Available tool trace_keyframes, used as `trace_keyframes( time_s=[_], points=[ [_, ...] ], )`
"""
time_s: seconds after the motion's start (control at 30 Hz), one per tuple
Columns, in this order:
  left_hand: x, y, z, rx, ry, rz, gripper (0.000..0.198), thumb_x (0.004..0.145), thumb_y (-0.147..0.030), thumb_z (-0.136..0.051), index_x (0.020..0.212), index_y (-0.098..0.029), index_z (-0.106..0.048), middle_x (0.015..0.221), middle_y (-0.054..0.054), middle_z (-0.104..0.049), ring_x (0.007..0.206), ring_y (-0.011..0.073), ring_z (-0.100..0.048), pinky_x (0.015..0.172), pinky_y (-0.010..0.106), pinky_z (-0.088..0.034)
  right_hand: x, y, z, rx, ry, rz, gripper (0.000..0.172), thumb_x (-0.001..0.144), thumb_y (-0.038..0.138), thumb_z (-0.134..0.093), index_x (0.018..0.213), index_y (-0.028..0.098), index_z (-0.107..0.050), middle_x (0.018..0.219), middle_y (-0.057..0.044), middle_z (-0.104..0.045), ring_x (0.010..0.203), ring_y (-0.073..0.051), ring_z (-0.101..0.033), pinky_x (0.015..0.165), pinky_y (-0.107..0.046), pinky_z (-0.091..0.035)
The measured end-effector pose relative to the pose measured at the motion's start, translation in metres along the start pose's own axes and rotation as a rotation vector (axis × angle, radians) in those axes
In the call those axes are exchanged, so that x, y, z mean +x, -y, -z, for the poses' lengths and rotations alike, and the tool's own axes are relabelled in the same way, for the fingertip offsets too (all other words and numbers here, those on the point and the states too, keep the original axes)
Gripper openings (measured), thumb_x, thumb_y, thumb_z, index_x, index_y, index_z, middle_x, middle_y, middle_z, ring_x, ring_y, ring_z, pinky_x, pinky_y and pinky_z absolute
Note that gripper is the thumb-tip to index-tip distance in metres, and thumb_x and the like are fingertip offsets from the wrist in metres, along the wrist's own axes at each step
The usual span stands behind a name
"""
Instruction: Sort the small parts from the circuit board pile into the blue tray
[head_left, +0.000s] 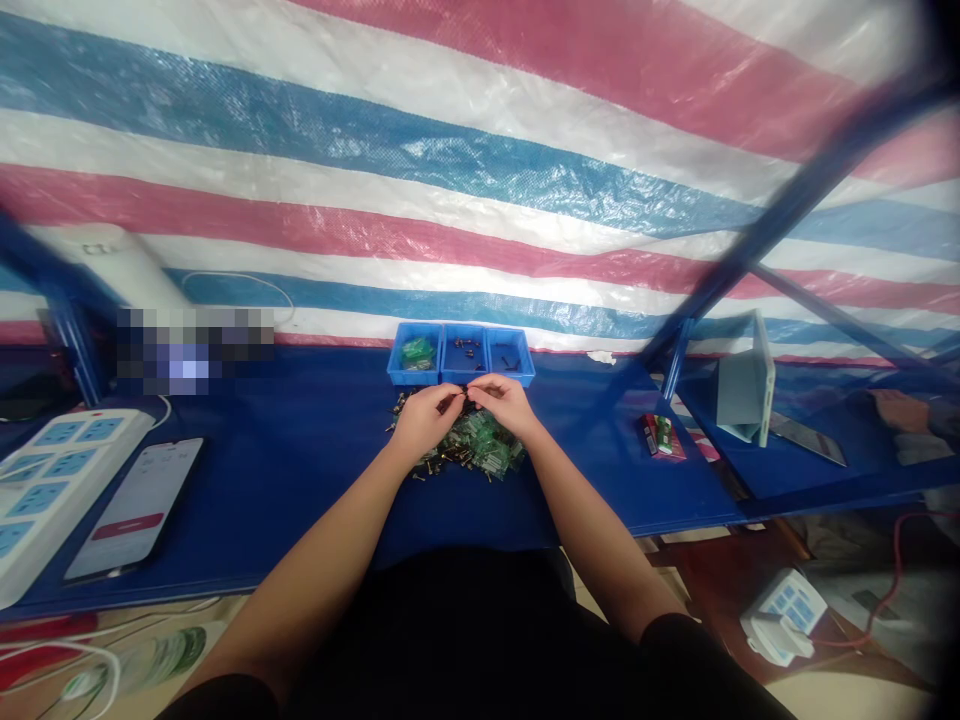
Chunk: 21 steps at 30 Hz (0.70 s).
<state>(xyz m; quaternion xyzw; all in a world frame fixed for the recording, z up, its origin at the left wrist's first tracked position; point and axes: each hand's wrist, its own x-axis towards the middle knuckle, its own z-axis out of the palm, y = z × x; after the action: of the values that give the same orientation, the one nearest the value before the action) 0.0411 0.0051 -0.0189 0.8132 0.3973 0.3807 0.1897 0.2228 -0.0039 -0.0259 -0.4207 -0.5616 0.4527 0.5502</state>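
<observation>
My left hand (424, 415) and my right hand (501, 402) meet above a pile of small green circuit boards and dark metal parts (474, 447) on the blue table (315, 450). Both hands are closed in a pinch on a tiny dark part (463, 397) held between their fingertips. Just beyond the hands stand three joined blue bins (460, 358): the left one holds green boards, the middle and right ones hold a few small dark pieces.
A phone (139, 508) and a white power strip (52, 490) lie at the left. A red and green packet (660, 435) and a propped tablet (746, 385) sit at the right. Another person's hand (900, 408) rests far right. A striped tarp (480, 150) hangs behind.
</observation>
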Motion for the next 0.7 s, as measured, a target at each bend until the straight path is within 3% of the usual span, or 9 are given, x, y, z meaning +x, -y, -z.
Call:
trace_keyframes(
  time_s=[0.2,0.4,0.7],
  points=[
    [-0.0006,0.0037,-0.0019,-0.033,-0.059,0.087,0.024,0.089,-0.039,-0.053,0.102,-0.024,-0.066,0.079,0.0,-0.07,0.068,0.014,-0.063,0.067,0.024,-0.046,0.0003,-0.0089,-0.0015,-0.043,-0.033,0.012,0.03,0.069,0.042,-0.076,0.089,0.02,-0.073,0.084,-0.005,-0.073,0.071,-0.017,-0.065,0.069,-0.032,-0.054],
    [-0.0003,0.0039,-0.0021,-0.066,-0.07,0.074,0.025,0.09,-0.04,-0.051,0.099,-0.023,-0.067,0.081,0.0,-0.069,0.07,0.0139,-0.063,0.068,0.024,-0.046,-0.0019,-0.0065,-0.0024,-0.063,-0.045,0.051,0.03,0.072,0.039,-0.074,0.096,0.021,-0.074,0.094,-0.006,-0.073,0.083,-0.02,-0.068,0.079,-0.035,-0.055],
    [-0.0016,0.0037,-0.0028,-0.044,-0.044,0.118,0.03,0.092,-0.044,-0.047,0.097,-0.022,-0.067,0.079,0.0,-0.071,0.068,0.0141,-0.063,0.067,0.024,-0.046,-0.0029,-0.0037,-0.0041,-0.129,-0.099,0.051,0.032,0.071,0.042,-0.075,0.093,0.019,-0.073,0.089,-0.006,-0.073,0.077,-0.018,-0.067,0.074,-0.033,-0.055]
  ],
)
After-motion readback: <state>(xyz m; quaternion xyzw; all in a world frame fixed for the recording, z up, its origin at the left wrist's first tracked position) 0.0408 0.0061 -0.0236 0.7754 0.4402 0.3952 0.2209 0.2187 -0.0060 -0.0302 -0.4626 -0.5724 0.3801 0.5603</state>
